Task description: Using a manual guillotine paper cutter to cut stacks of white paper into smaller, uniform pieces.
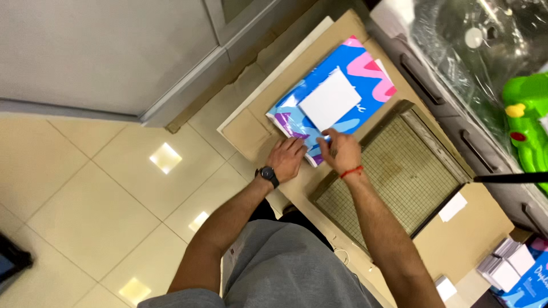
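Pressing down with your left hand [287,158], you have the fingers spread flat on the near corner of the blue, pink and purple mailer bag [334,94], so that hand is open and grips nothing. Your right hand [341,149] sits just beside it at about 3 o'clock, fingers curled and pinching the bag's near edge. The bag lies flat on a sheet of cardboard [251,131] spread over the tiled floor [85,188], with a blank white label [330,99] stuck on its middle. From the bag, a wood-framed wire mesh tray [394,177] lies at 5 o'clock, touching the bag's lower corner. A black watch [268,174] is on your left wrist and a red thread [351,171] on your right. A green toy [528,122] stands far off at 3 o'clock.
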